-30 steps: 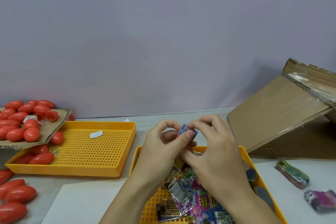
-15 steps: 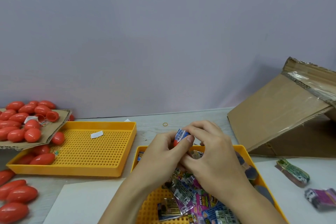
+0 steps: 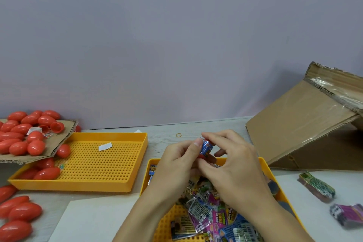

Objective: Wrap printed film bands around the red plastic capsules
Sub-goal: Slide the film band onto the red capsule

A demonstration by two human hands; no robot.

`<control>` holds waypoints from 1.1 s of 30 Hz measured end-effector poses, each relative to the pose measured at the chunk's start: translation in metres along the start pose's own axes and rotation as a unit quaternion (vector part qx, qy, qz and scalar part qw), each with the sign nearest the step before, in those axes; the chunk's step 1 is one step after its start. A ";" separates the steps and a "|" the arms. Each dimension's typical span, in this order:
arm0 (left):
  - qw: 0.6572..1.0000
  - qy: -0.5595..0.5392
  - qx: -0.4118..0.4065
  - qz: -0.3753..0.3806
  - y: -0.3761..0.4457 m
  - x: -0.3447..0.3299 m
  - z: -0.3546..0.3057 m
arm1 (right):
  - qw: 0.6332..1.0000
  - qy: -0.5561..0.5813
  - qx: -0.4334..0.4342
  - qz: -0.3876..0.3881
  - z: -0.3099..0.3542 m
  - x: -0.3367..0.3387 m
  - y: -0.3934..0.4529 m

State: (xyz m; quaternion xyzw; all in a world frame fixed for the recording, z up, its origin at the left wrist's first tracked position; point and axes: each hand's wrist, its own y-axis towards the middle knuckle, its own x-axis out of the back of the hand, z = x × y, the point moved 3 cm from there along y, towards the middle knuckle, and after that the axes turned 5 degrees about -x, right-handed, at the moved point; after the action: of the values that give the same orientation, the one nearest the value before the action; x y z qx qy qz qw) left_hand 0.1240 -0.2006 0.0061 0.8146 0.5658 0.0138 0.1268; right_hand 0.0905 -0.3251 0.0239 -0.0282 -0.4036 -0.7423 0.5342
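1. Both hands meet above the far edge of the near yellow tray (image 3: 263,165), holding one red capsule (image 3: 202,156) between them.
2. The left hand (image 3: 176,163) has its fingers curled round the capsule from the left, thumb tip pressed near the top of the blue printed band (image 3: 205,147) that sits round the capsule.
3. The right hand (image 3: 233,165) pinches the same capsule from the right, index finger bent over the band's top and thumb below it.
4. The near tray holds a loose heap of printed film bands (image 3: 212,214) in pink, blue and yellow.
5. A second yellow tray (image 3: 94,163) lies to the left on the desk (image 3: 167,137), with a few red capsules in its left corner and a white slip on its perforated floor.
6. More red capsules (image 3: 23,135) are piled on a cardboard sheet (image 3: 59,139) overlapping that tray; others lie loose on the desk at lower left.
7. A tilted cardboard box (image 3: 298,124) stands at right; two small bundles of bands lie near it on white paper.
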 end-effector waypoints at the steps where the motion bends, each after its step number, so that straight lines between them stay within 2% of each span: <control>1: 1.000 -0.020 0.002 -0.002 0.000 -0.002 0.001 | 1.000 0.006 -0.003 -0.003 -0.001 0.000 0.000; 7: 0.998 -0.048 0.000 -0.028 0.000 -0.006 0.002 | 1.000 -0.018 -0.001 -0.005 -0.002 -0.003 0.000; 10: 0.995 0.050 -0.049 -0.067 -0.002 -0.008 -0.002 | 1.000 -0.028 -0.001 -0.005 -0.004 -0.003 0.000; 12: 0.979 0.133 -0.098 -0.117 -0.003 -0.006 -0.007 | 0.999 -0.035 -0.004 -0.006 -0.005 -0.001 0.000; 14: 0.967 0.182 -0.132 -0.117 -0.003 -0.007 -0.010 | 0.999 -0.040 -0.009 -0.005 -0.005 -0.001 0.001; 16: 0.966 0.200 -0.133 -0.099 -0.004 -0.008 -0.011 | 0.999 -0.044 -0.011 -0.006 -0.006 -0.001 0.001; 21: 0.990 0.098 -0.050 -0.085 -0.003 -0.009 -0.006 | 1.000 -0.025 -0.012 0.006 -0.005 -0.002 0.000; 23: 0.994 -0.044 0.026 -0.098 -0.002 -0.009 -0.004 | 1.000 -0.004 0.001 -0.002 -0.001 -0.001 0.000; 25: 0.974 -0.184 0.082 -0.100 -0.003 -0.010 -0.004 | 1.000 0.006 0.015 -0.009 0.001 -0.001 0.001; 26: 0.966 -0.221 0.093 -0.095 -0.003 -0.011 -0.005 | 1.000 0.012 0.017 -0.011 0.002 0.000 0.001; 29: 0.957 -0.255 0.102 -0.087 -0.004 -0.014 -0.008 | 0.999 0.005 0.027 -0.025 0.006 0.000 0.001; 33: 0.950 -0.265 0.100 -0.129 -0.003 -0.010 -0.007 | 0.998 -0.054 0.029 -0.029 0.012 -0.002 -0.002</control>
State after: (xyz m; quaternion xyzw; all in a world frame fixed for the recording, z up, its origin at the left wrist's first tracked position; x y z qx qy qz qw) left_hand 0.1166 -0.2080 0.0136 0.7173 0.6109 -0.2752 0.1910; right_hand 0.0848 -0.3156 0.0298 -0.0411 -0.4536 -0.7429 0.4906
